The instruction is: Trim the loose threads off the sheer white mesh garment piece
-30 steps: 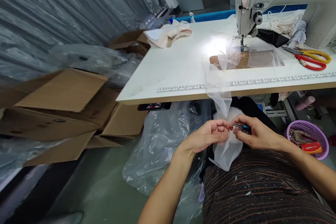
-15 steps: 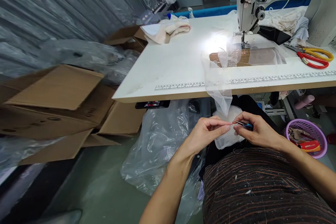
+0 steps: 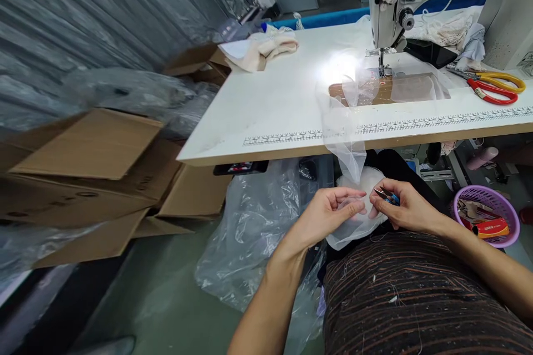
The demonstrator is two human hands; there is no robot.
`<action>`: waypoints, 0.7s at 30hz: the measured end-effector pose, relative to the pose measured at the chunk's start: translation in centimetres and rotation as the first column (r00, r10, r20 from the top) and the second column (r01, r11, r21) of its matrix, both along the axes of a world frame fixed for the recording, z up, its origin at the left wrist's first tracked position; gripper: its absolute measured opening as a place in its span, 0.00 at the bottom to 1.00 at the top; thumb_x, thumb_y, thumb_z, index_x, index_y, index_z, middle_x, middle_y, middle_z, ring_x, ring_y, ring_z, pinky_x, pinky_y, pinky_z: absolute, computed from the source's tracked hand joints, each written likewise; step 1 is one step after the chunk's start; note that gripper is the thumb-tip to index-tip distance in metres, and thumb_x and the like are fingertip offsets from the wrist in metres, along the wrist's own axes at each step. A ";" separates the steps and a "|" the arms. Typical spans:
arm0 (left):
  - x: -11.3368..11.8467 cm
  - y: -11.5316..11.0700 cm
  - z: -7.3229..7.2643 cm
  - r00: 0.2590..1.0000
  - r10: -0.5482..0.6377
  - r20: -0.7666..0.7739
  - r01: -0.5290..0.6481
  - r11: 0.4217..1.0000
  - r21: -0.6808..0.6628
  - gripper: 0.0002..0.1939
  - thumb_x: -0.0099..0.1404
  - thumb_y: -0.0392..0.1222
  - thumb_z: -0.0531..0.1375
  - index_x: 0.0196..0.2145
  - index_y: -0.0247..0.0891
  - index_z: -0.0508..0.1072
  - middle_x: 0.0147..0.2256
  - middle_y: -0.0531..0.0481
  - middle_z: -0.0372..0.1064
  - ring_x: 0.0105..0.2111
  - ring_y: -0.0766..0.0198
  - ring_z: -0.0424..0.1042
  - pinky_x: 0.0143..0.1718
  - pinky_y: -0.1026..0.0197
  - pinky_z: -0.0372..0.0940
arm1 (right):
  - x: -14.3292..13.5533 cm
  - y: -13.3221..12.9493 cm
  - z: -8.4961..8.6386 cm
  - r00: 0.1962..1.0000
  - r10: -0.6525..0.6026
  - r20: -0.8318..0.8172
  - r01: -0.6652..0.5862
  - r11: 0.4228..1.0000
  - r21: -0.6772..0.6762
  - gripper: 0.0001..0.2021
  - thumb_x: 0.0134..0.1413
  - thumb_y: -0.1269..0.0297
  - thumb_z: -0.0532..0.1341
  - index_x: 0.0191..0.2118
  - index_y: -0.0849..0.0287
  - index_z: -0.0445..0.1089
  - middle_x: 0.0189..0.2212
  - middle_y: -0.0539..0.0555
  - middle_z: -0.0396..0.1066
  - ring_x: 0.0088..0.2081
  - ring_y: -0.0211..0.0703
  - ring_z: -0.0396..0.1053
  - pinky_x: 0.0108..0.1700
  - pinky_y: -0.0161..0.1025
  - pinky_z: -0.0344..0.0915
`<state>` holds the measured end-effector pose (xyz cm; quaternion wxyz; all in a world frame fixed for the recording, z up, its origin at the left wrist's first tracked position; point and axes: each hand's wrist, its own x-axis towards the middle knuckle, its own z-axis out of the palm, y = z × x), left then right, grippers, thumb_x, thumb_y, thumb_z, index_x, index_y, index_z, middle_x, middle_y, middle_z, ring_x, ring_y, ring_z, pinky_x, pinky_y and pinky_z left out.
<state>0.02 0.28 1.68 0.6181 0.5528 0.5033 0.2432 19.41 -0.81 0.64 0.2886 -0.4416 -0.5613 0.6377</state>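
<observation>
A pair of small blue-handled thread snips (image 3: 389,196) is tucked in my right hand (image 3: 402,205), the dark blades showing by the thumb and pointing toward my other hand. My left hand (image 3: 333,213) has sheer white fabric (image 3: 353,228) between its thumb and fingers. That fabric bunches over my lap, under both hands. From there a thin strip of it (image 3: 350,158) runs up over the table edge to the sewing machine (image 3: 383,22), where it lies beside the needle plate. The two hands are close together but apart.
Red-and-yellow-handled scissors (image 3: 493,86) lie right on the white table (image 3: 275,100). Folded cream cloth (image 3: 266,47) sits at its far left corner. Open cardboard boxes (image 3: 91,144) and clear plastic bags (image 3: 258,233) stand left and below. A purple basket (image 3: 510,216) is at lower right.
My fingertips have drawn slightly apart. The snips have turned so their blades show more openly. The white fabric on my lap has spread leftward beneath my left hand.
</observation>
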 end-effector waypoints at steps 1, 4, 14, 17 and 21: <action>0.0 0.1 0.0 1.000 0.000 0.002 0.000 1.000 -0.001 0.19 0.53 0.49 0.68 0.39 0.34 0.80 0.30 0.47 0.78 0.27 0.65 0.72 0.29 0.62 0.69 | 0.0 0.0 -0.1 1.000 0.000 -0.006 0.000 1.000 0.000 0.15 0.55 0.50 0.61 0.33 0.58 0.64 0.27 0.49 0.74 0.14 0.28 0.57 0.16 0.30 0.54; 0.0 0.2 0.2 1.000 -0.001 0.004 0.001 1.000 0.011 0.16 0.52 0.49 0.69 0.34 0.34 0.81 0.29 0.48 0.78 0.25 0.66 0.70 0.29 0.62 0.69 | 0.0 0.0 -0.3 1.000 0.005 -0.003 -0.004 1.000 0.005 0.16 0.56 0.49 0.60 0.34 0.58 0.64 0.27 0.49 0.74 0.15 0.29 0.56 0.16 0.31 0.54; 0.3 -0.2 0.0 0.998 0.040 -0.042 -0.039 0.999 0.039 0.16 0.53 0.52 0.67 0.25 0.35 0.76 0.20 0.54 0.69 0.21 0.70 0.64 0.23 0.67 0.59 | 0.8 0.1 -0.8 0.970 -0.025 0.241 -0.057 0.943 0.327 0.28 0.69 0.47 0.40 0.34 0.59 0.71 0.25 0.52 0.68 0.27 0.38 0.63 0.31 0.37 0.61; 0.3 -0.3 0.1 0.999 0.020 -0.043 -0.019 0.999 0.037 0.15 0.53 0.51 0.66 0.25 0.35 0.76 0.19 0.55 0.67 0.21 0.70 0.63 0.24 0.67 0.59 | 0.4 -0.1 -1.0 0.954 0.003 0.298 -0.119 0.920 0.373 0.29 0.69 0.47 0.39 0.32 0.58 0.69 0.25 0.52 0.67 0.27 0.39 0.62 0.32 0.39 0.61; 0.5 -0.3 0.3 0.998 0.023 -0.062 -0.019 0.998 0.063 0.14 0.53 0.51 0.66 0.24 0.35 0.76 0.19 0.54 0.67 0.21 0.69 0.62 0.24 0.66 0.59 | 0.1 -0.4 -1.4 0.931 0.024 0.364 -0.184 0.892 0.412 0.26 0.69 0.50 0.39 0.27 0.57 0.63 0.22 0.49 0.62 0.23 0.37 0.55 0.28 0.36 0.55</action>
